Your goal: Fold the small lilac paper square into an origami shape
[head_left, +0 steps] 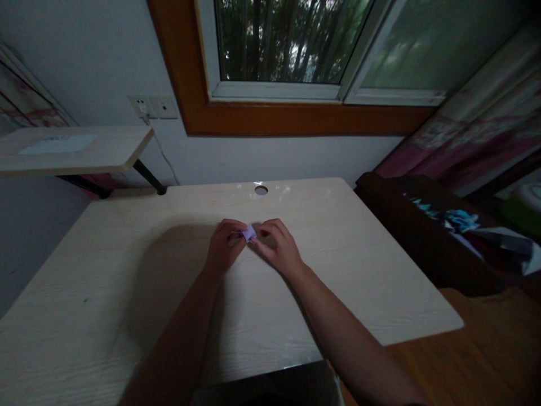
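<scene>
A small folded piece of pale purple paper (pixel 249 233) sits between my two hands above the middle of a light wooden table (pixel 127 282). My left hand (pixel 225 246) pinches its left side with curled fingers. My right hand (pixel 277 244) pinches its right side, fingers bent over it. Both forearms reach in from the bottom of the view. Most of the paper is hidden by my fingers.
A round cable hole (pixel 261 190) lies in the table near its far edge. A raised shelf (pixel 76 148) stands at the back left under a wall socket (pixel 153 106). A window is above. A dark bed frame (pixel 422 225) with bedding borders the right side.
</scene>
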The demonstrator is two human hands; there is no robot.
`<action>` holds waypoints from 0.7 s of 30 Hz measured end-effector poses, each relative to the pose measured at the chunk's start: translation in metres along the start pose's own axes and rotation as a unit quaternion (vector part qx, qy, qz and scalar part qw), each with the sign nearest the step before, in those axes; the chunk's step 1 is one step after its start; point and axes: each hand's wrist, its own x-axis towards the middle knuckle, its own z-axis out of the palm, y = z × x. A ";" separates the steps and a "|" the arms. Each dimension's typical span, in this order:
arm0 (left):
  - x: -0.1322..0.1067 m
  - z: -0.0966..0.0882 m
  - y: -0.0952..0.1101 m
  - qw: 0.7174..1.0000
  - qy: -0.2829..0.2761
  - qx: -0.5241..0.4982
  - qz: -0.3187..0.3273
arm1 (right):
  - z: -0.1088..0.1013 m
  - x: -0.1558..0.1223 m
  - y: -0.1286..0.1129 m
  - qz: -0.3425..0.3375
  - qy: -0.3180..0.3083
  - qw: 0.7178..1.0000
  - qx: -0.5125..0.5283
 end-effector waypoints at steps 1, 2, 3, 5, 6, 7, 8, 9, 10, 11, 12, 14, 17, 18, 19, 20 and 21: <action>0.000 0.000 0.001 1.000 0.002 0.009 0.003 | 0.000 0.000 0.000 0.006 -0.003 1.000 0.010; 0.000 0.000 0.002 1.000 0.003 0.020 0.009 | 0.000 0.000 -0.001 0.012 -0.007 1.000 0.021; 0.001 -0.001 0.003 0.999 0.004 0.032 0.015 | 0.001 0.001 -0.001 0.016 -0.009 0.999 0.031; 0.001 -0.001 0.005 0.998 0.005 0.054 0.027 | 0.001 0.001 -0.002 0.022 -0.013 0.999 0.048; 0.002 0.000 0.006 0.998 0.007 0.061 0.033 | 0.002 0.001 -0.002 0.023 -0.012 0.998 0.054; 0.002 0.000 0.007 0.997 0.009 0.066 0.040 | 0.002 0.001 -0.002 0.022 -0.010 0.998 0.058; 0.002 0.000 0.007 0.997 0.009 0.069 0.046 | 0.003 0.001 -0.003 0.020 -0.008 0.998 0.062; 0.002 0.000 0.008 0.996 0.009 0.073 0.053 | 0.003 0.001 -0.003 0.019 -0.006 0.998 0.064; 0.003 0.001 0.009 0.995 0.009 0.077 0.059 | 0.004 0.001 -0.003 0.017 -0.005 0.998 0.068; 0.002 0.001 0.010 0.994 0.010 0.083 0.064 | 0.004 0.001 -0.003 0.017 -0.004 0.997 0.073; 0.002 0.001 0.010 0.994 0.010 0.087 0.066 | 0.004 0.001 -0.003 0.019 -0.003 0.997 0.080; 0.002 0.001 0.010 0.993 0.012 0.094 0.065 | 0.005 0.001 -0.004 0.028 -0.004 0.995 0.094; 0.001 0.001 0.011 0.993 0.011 0.098 0.059 | 0.006 0.000 -0.005 0.044 -0.007 0.993 0.112; 0.001 0.001 0.011 0.993 0.010 0.098 0.060 | 0.006 0.000 -0.005 0.047 -0.009 0.992 0.116; 0.001 0.001 0.011 0.993 0.009 0.099 0.062 | 0.007 0.000 -0.005 0.051 -0.009 0.991 0.120; 0.001 0.001 0.012 0.993 0.008 0.101 0.064 | 0.008 0.000 -0.005 0.055 -0.009 0.991 0.125; 0.001 0.002 0.012 0.992 0.009 0.104 0.067 | 0.009 0.000 -0.005 0.059 -0.008 0.990 0.132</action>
